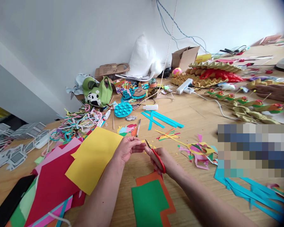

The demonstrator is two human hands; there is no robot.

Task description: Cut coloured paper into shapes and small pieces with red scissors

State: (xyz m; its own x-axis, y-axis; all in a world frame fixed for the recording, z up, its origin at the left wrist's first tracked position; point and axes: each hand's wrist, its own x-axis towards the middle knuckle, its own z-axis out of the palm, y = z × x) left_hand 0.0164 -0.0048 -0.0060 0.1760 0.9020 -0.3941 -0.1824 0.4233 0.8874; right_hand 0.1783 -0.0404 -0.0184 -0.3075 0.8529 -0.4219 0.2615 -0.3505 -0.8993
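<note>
My right hand (164, 159) is closed on a pair of red-handled scissors (158, 156), its dark blades pointing up and to the left. Just beside the blade tips, my left hand (130, 148) pinches a small yellow piece of paper (143, 142), mostly hidden by the fingers. Tiny yellow scraps (152, 145) lie on the table behind the scissors. A large yellow sheet (94, 157) rests left of my left forearm on top of a red sheet (58, 183). Below my hands, a green sheet (149, 201) with a cut-out corner overlaps an orange sheet (167, 192).
Blue strips (163, 119), thin coloured strips (169, 135) and a pen (138, 127) lie beyond my hands. Mixed paper scraps (201, 151) are on the right. A black phone-like slab (11, 200) sits at lower left. At far right another person's hand (273, 94) rests near egg-carton crafts (242, 100).
</note>
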